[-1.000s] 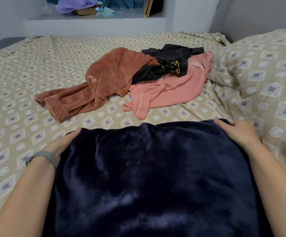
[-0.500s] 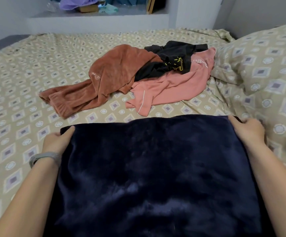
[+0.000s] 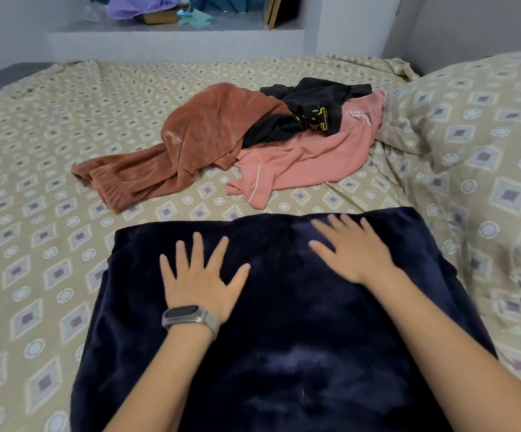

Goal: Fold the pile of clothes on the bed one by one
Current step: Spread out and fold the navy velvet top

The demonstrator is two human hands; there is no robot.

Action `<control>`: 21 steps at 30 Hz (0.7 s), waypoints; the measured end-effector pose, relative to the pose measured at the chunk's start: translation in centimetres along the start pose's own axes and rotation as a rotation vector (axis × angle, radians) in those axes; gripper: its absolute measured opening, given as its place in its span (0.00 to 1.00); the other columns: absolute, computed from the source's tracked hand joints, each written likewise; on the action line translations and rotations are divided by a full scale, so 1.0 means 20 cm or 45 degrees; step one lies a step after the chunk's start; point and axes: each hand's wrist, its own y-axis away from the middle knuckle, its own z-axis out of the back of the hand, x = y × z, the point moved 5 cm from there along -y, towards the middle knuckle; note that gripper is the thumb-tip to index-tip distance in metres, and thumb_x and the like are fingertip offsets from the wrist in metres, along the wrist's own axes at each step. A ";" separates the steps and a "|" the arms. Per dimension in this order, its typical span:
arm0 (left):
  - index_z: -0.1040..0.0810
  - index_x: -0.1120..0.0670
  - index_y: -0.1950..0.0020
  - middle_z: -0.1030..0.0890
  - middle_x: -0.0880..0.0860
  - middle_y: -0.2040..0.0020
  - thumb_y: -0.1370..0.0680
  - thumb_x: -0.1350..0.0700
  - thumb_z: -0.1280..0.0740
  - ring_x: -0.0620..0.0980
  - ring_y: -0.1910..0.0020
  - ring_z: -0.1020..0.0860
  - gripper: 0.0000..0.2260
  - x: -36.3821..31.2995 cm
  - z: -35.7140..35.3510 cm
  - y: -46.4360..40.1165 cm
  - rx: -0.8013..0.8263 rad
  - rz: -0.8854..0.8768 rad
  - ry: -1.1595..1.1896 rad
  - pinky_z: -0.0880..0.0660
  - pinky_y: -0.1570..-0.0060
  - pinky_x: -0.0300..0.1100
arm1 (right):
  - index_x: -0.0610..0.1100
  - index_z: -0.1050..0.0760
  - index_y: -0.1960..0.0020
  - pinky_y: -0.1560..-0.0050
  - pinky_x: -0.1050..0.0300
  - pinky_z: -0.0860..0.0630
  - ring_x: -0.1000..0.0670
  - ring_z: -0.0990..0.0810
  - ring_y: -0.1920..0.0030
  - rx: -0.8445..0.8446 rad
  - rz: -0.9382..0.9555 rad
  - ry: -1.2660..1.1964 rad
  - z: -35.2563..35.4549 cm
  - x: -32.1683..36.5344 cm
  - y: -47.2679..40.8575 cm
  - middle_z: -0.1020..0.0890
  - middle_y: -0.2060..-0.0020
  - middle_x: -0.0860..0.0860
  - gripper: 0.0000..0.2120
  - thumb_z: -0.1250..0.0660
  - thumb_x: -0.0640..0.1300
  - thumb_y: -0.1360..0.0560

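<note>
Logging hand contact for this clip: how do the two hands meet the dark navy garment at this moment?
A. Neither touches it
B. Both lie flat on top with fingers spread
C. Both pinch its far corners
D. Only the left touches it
B: the left hand and the right hand both rest palm-down, fingers straight and spread, on the navy garment, well inside its far edge.
</note>
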 end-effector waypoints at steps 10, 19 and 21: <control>0.55 0.47 0.20 0.52 0.53 0.20 0.21 0.36 0.61 0.53 0.21 0.58 0.31 0.19 0.07 0.06 0.004 -0.060 -0.047 0.62 0.24 0.55 | 0.53 0.50 0.21 0.26 0.38 0.47 0.39 0.45 0.24 -0.187 -0.687 -0.433 0.04 -0.38 0.26 0.45 0.22 0.45 0.36 0.51 0.68 0.23; 0.47 0.41 0.22 0.41 0.45 0.22 0.29 0.37 0.69 0.45 0.23 0.46 0.36 -0.04 0.13 0.60 0.061 -0.534 0.199 0.61 0.25 0.49 | 0.49 0.38 0.25 0.36 0.46 0.27 0.44 0.24 0.36 -0.041 -0.836 -1.175 0.00 -0.38 0.73 0.26 0.33 0.51 0.58 0.28 0.77 0.47; 0.52 0.37 0.23 0.54 0.46 0.20 0.33 0.32 0.78 0.47 0.22 0.57 0.40 -0.08 0.07 0.76 0.151 -0.625 0.115 0.66 0.26 0.55 | 0.51 0.32 0.30 0.38 0.45 0.25 0.45 0.21 0.41 -0.069 -0.831 -1.296 -0.04 -0.37 0.79 0.22 0.38 0.52 0.51 0.23 0.72 0.47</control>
